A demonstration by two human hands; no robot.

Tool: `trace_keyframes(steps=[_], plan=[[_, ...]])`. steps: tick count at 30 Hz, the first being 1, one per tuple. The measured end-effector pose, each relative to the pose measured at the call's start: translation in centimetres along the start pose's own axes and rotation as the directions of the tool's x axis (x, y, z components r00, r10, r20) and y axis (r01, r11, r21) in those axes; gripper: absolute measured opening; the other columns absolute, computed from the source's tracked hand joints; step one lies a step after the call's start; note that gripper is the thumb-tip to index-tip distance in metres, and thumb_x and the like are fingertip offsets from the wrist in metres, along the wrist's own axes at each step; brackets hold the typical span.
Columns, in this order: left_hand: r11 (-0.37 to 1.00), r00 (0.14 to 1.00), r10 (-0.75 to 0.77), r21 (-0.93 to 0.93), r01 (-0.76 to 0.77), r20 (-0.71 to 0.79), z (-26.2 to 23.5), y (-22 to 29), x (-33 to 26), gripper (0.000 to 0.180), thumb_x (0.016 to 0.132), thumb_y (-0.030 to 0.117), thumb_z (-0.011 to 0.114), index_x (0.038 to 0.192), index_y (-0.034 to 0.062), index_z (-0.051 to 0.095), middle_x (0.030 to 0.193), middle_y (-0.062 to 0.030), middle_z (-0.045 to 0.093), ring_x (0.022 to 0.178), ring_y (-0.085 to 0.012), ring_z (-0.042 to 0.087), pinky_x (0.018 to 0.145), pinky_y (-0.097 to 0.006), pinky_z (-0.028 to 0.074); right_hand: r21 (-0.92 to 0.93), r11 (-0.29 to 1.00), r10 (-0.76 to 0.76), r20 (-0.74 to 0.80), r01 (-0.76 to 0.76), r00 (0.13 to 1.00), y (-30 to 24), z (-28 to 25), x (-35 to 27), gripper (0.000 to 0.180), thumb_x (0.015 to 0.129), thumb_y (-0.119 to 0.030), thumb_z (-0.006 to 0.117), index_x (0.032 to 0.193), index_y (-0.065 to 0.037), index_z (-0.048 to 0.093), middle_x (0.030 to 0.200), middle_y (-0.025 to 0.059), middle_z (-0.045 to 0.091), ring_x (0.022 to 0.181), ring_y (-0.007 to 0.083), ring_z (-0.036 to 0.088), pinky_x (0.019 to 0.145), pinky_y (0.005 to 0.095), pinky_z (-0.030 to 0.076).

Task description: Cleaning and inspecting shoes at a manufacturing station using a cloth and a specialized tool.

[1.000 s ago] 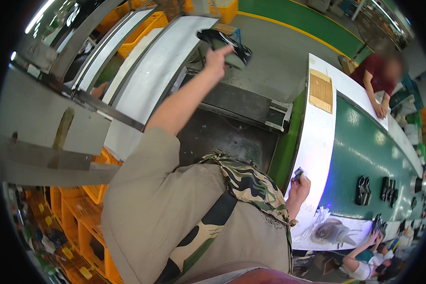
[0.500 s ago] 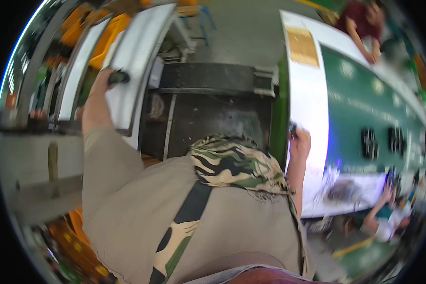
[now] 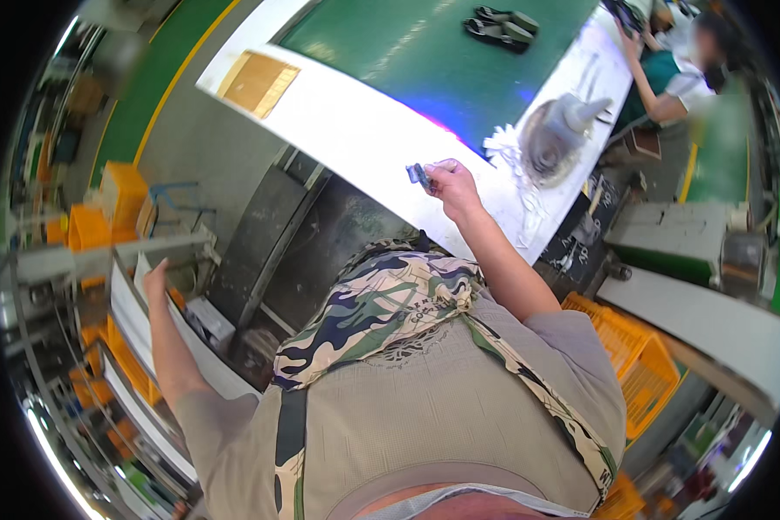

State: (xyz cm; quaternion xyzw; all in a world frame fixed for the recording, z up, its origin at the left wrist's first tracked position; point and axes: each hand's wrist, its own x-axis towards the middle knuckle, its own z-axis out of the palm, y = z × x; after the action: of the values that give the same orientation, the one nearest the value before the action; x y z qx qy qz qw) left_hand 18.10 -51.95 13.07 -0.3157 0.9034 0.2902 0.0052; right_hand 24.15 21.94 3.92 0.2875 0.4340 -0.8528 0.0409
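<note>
right hand [image 3: 451,184] at 12 o'clock: fingers closed on small grey-blue part [image 3: 419,175], held just above white edge of desk [image 3: 355,130] | left hand [image 3: 156,279] at 9 o'clock: fingers open, empty, resting on white shelf edge [image 3: 139,325] | black parts [image 3: 500,24] on green belt at 1 o'clock, well apart

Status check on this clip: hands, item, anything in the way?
Right hand pinching a small dark piece above the white table edge. Left hand open, on the white rack shelf. Nothing blocks either hand.
</note>
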Motion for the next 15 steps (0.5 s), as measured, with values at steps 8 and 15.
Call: trace_keyframes(steps=[8,15], plan=[[0.955,0.808,0.223,0.043,-0.293,0.546,35.0,32.3,-1.3,0.061,0.076,0.048,0.075,0.107,-0.0042,0.068,0.104,-0.0166,0.069,0.089,-0.0233,0.066,0.075,-0.036,0.051,0.164,0.972,-0.119,-0.276,0.169,0.954,-2.7,-9.4,-2.4,0.018,0.082,-0.006,0.071,0.088,-0.007,0.054,0.08,0.0043,0.062,0.067,0.0133,0.06,0.058,0.0282,0.051],[0.98,0.417,0.196,-0.195,-0.045,0.887,55.6,55.0,-12.9,0.082,0.082,0.061,0.064,0.13,-0.004,0.048,0.118,-0.0189,0.062,0.097,-0.0279,0.064,0.076,-0.041,0.049,0.233,0.891,-0.182,-0.602,0.389,0.778,-3.5,-12.8,-5.6,0.02,0.079,-0.004,0.073,0.09,-0.007,0.056,0.08,0.0041,0.061,0.067,0.014,0.062,0.06,0.027,0.053]])
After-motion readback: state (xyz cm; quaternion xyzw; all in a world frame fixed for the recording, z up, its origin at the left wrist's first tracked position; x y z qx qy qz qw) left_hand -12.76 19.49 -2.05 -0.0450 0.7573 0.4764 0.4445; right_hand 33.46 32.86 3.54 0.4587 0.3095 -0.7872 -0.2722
